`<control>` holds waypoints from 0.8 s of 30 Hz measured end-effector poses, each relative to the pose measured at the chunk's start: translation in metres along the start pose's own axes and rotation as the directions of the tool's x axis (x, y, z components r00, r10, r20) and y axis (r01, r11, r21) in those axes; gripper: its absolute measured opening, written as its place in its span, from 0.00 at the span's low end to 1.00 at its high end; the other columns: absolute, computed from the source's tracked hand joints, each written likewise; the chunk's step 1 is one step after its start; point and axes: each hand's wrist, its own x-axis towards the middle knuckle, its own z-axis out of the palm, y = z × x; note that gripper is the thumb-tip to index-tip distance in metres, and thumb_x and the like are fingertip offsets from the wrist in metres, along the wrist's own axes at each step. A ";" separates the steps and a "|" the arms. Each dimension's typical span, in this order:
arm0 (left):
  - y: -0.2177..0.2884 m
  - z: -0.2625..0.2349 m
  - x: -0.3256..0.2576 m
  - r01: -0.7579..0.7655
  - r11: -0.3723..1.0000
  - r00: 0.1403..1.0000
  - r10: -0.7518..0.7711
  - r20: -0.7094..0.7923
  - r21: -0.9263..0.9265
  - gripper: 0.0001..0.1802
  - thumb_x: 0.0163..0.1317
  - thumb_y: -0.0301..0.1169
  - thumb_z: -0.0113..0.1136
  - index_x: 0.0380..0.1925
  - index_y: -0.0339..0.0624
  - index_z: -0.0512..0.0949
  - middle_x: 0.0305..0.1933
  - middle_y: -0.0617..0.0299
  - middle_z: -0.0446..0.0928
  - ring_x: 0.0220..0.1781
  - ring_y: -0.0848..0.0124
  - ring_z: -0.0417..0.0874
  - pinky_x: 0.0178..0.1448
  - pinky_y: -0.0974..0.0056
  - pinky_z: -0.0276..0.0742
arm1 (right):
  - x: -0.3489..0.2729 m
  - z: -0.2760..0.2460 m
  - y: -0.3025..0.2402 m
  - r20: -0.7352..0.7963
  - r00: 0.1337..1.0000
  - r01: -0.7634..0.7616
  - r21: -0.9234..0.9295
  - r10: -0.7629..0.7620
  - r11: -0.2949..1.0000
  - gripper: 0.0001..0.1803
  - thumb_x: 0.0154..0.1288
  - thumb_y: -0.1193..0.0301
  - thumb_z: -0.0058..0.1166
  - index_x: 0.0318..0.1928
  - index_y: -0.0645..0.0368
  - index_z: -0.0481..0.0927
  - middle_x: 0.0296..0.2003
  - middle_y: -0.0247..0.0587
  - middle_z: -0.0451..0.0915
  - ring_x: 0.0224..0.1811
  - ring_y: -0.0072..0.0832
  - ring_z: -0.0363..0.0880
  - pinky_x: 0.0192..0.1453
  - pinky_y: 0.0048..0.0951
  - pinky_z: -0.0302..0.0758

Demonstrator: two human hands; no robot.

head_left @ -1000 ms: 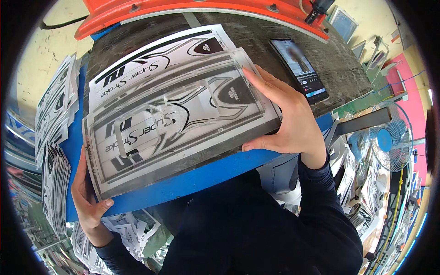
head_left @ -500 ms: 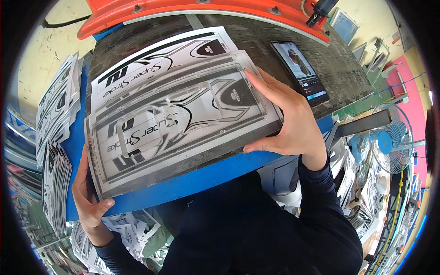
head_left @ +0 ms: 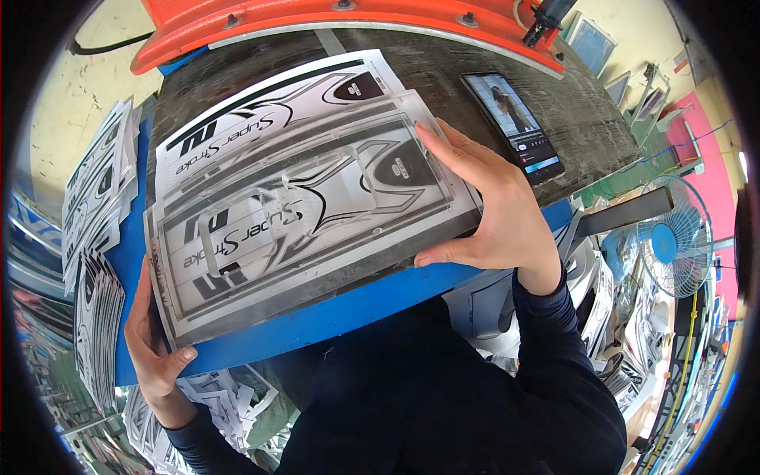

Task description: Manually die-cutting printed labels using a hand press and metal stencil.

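A clear, thick rectangular cutting die (head_left: 317, 277) with raised outlines lies tilted across the dark work surface. Through it shows a white printed sheet (head_left: 317, 89) with black and grey graphics, whose far part sticks out beyond the die. My left hand (head_left: 157, 360) grips the die's lower left corner, thumb at the near edge and fingers along the side. At the opposite end, my right hand (head_left: 503, 210) clasps the right side, with its thumb on the near edge and its fingers over the far right corner.
A lit phone (head_left: 514, 123) lies right of the die. An orange-red machine beam (head_left: 419, 12) crosses the far side. Printed sheets (head_left: 99, 340) are stacked at left. A blue edge (head_left: 317, 328) borders the surface nearest me. Paper scraps (head_left: 214, 412) lie below; a fan (head_left: 665, 241) stands right.
Both hands keep their hold on the die. The view has shifted slightly, and the right end of the die and my right hand appear a little further left. The phone's picture has changed.
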 end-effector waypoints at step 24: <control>0.001 0.014 0.001 -0.236 0.953 0.950 0.267 -0.162 0.191 0.62 0.59 0.72 0.53 0.79 0.34 0.50 0.82 0.37 0.51 0.85 0.51 0.45 0.84 0.46 0.31 | 0.125 -0.154 0.123 -0.602 0.550 -0.092 0.645 0.579 0.759 0.18 0.65 0.60 0.66 0.46 0.61 0.81 0.34 0.39 0.81 0.31 0.29 0.78 0.36 0.28 0.74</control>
